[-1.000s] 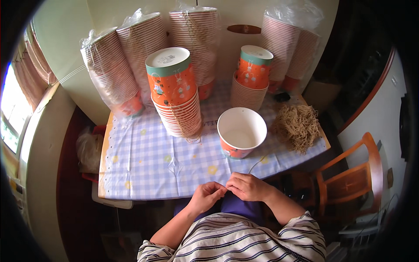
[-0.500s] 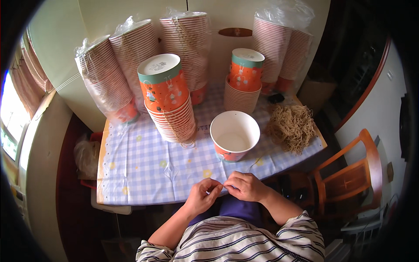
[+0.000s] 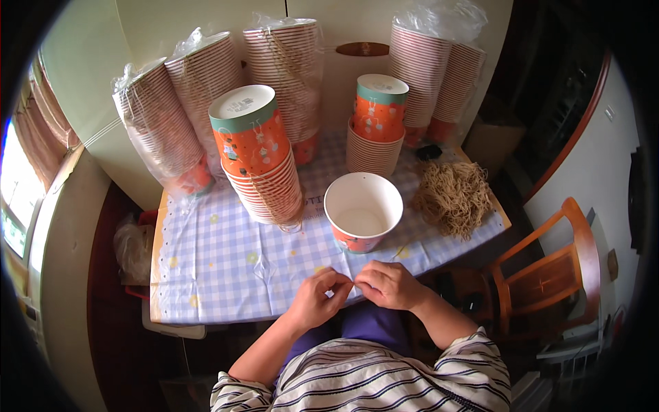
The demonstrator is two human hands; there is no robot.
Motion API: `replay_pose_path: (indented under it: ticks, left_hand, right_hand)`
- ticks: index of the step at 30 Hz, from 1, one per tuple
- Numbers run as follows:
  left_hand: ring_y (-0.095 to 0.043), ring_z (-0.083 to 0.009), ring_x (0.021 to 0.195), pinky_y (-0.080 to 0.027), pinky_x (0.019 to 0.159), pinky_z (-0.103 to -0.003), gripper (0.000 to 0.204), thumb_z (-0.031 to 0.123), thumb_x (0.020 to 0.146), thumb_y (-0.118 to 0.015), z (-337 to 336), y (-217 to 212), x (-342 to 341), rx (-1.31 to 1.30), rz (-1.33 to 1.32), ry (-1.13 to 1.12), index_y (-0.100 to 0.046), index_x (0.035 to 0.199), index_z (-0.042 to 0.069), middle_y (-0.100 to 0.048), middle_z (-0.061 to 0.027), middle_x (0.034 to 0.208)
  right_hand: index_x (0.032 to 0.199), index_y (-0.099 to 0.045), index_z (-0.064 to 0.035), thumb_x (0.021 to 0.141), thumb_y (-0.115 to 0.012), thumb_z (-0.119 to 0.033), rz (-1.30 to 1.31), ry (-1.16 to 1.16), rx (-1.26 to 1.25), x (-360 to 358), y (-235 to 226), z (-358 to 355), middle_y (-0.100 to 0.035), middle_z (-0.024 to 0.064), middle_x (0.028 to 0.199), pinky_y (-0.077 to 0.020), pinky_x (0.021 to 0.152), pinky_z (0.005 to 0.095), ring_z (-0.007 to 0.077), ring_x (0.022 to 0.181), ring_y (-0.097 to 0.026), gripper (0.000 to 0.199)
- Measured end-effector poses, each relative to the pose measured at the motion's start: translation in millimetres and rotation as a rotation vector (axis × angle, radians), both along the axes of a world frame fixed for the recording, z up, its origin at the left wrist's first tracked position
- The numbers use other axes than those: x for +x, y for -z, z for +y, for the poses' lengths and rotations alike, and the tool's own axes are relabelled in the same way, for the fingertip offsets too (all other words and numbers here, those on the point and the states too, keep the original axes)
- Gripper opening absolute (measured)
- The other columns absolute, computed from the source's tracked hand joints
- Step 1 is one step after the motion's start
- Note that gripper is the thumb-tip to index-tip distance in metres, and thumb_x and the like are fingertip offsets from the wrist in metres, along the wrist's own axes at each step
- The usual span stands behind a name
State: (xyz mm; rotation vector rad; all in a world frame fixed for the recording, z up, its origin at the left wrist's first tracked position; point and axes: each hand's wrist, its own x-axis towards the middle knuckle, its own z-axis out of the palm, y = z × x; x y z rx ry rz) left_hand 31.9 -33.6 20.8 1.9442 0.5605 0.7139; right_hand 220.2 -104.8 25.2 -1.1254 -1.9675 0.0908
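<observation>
The person wears a black-and-white striped top and purple trousers.

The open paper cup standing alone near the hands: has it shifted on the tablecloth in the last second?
No. The open cup keeps its place against the tall stack and the tangle of twine; only the camera view drifts.

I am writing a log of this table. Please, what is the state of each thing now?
Single paper cup: upright, open, empty.
Orange cup stacks: upside down.
Wrapped cup stacks: bagged, leaning.
String pile: loose, tangled.
Left hand, right hand: fingertips pinched together; contents too small to tell.
</observation>
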Motion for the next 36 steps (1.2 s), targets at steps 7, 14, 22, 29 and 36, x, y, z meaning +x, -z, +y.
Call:
replay_pose_path:
  ticks: [7,14,22,29,36]
  left_hand:
    - [-0.061,-0.0317,0.090,-0.051,0.075,-0.039,0.044,0.004,0.072,-0.063,19.3,-23.2,45.4,0.560,0.007,-0.195,-0.057,0.115,0.007,-0.056,-0.0122,0.113]
    - [-0.062,-0.0286,0.076,-0.051,0.063,-0.040,0.024,0.002,0.071,-0.057,59.8,0.7,69.9,0.853,0.285,0.021,-0.063,0.093,0.010,-0.058,-0.0071,0.087]
    - [-0.060,-0.0256,0.086,-0.050,0.072,-0.036,0.013,0.001,0.073,-0.058,95.2,-12.3,25.7,0.832,0.112,0.031,-0.067,0.079,0.008,-0.058,-0.0085,0.110]
    - [-0.061,-0.0338,0.094,-0.052,0.077,-0.036,0.018,-0.002,0.081,-0.053,98.0,21.4,12.6,0.147,-0.015,-0.193,-0.066,0.092,0.000,-0.061,-0.0168,0.108]
    - [-0.064,-0.0303,0.077,-0.051,0.074,-0.037,0.035,0.020,0.077,-0.061,73.4,-13.7,24.9,0.051,0.244,-0.264,-0.062,0.102,-0.005,-0.061,-0.0214,0.100]
  right_hand:
    - [0.081,-0.059,-0.0022,0.081,-0.063,-0.007,0.159,0.258,-0.108,63.4,-49.0,35.0,-0.059,0.0098,0.082,-0.0480,0.064,0.0333,0.0246,0.073,-0.060,0.006]
    - [0.082,-0.060,-0.0020,0.079,-0.064,-0.005,-0.045,0.221,-0.088,98.4,-71.2,74.9,-0.056,0.0086,0.091,-0.0474,0.068,0.0322,0.0225,0.080,-0.058,0.005]
    - [0.073,-0.062,-0.0038,0.077,-0.060,-0.011,-0.334,0.163,-0.296,86.2,-56.2,106.1,-0.060,0.0120,0.105,-0.0495,0.075,0.0391,0.0299,0.086,-0.062,0.009]
    - [0.072,-0.060,-0.0036,0.077,-0.056,-0.008,-0.261,0.177,-0.426,74.7,-34.4,107.2,-0.060,0.0128,0.082,-0.0499,0.069,0.0433,0.0331,0.080,-0.061,0.008]
    - [0.070,-0.059,-0.0058,0.075,-0.061,-0.008,-0.271,0.319,-0.169,72.8,-20.6,101.8,-0.056,0.0084,0.092,-0.0498,0.067,0.0436,0.0305,0.075,-0.061,0.005]
